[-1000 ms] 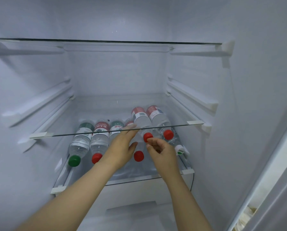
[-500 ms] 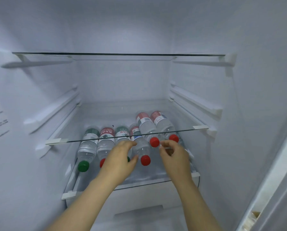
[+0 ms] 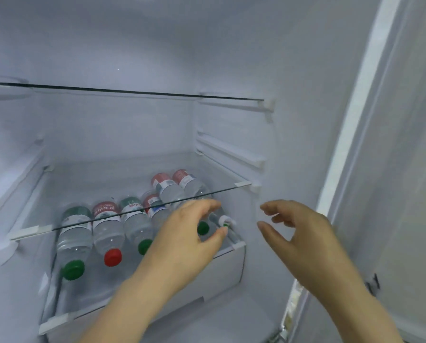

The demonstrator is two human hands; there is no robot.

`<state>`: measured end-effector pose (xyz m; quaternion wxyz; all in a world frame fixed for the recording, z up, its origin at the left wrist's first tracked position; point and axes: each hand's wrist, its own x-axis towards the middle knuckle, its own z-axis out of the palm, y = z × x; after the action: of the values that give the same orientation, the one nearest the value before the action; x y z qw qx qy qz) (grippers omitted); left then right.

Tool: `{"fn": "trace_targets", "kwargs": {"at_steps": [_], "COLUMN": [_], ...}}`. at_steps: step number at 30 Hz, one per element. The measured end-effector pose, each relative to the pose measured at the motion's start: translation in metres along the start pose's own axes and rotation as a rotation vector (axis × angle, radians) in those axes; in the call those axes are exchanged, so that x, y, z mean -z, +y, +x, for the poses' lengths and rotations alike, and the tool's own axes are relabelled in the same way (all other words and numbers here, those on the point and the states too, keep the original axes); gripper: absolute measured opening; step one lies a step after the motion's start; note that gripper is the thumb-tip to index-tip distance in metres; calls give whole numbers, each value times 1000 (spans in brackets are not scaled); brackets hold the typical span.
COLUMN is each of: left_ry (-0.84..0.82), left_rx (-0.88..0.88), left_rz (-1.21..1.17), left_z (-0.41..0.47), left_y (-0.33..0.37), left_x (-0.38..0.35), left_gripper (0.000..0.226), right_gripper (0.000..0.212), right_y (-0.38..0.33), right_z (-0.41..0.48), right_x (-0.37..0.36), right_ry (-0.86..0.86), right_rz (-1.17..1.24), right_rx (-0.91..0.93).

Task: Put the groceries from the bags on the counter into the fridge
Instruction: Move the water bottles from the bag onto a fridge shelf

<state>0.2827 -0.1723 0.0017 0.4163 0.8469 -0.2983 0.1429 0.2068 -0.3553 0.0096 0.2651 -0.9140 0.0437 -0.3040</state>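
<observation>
Currently, I read the water bottles (image 3: 74,233) inside the fridge (image 3: 293,144) lying on their sides in a row directly below the glass shelf (image 3: 43,229). Their caps (image 3: 113,257) point toward the camera.

The left hand (image 3: 187,241) is in front of the glass shelf's front edge, toward its right end. Its fingers are loosely curved with the thumb apart, and it holds nothing.

The right hand (image 3: 298,233) is beyond the glass shelf's right end, clear of the bottles. Its fingers are loosely curled, and it holds nothing.
</observation>
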Motion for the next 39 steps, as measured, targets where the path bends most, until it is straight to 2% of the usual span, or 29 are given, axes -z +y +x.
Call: {"fn": "trace_targets", "kwargs": {"at_steps": [4, 9, 20, 30, 39], "left_ry": [-93, -175, -348, -603, -917], "left_rx": [-143, -271, -503, -679, -872], "left_rz": [-101, -234, -447, -656, -840], "left_z": [2, -4, -33, -74, -111], "left_y": [45, 101, 219, 297, 339], "left_x": [-11, -36, -128, -195, -233], "left_gripper": [41, 39, 36, 38, 40], "right_gripper": [26, 28, 25, 32, 28], "right_y": [5, 21, 57, 60, 6], "right_z": [-28, -69, -173, -261, -324], "right_x": [50, 110, 219, 275, 265], "right_ry": [150, 245, 499, 628, 864], "right_rz": [-133, -249, -486, -710, -859], "right_rx": [-40, -152, -337, -700, -1081]}}
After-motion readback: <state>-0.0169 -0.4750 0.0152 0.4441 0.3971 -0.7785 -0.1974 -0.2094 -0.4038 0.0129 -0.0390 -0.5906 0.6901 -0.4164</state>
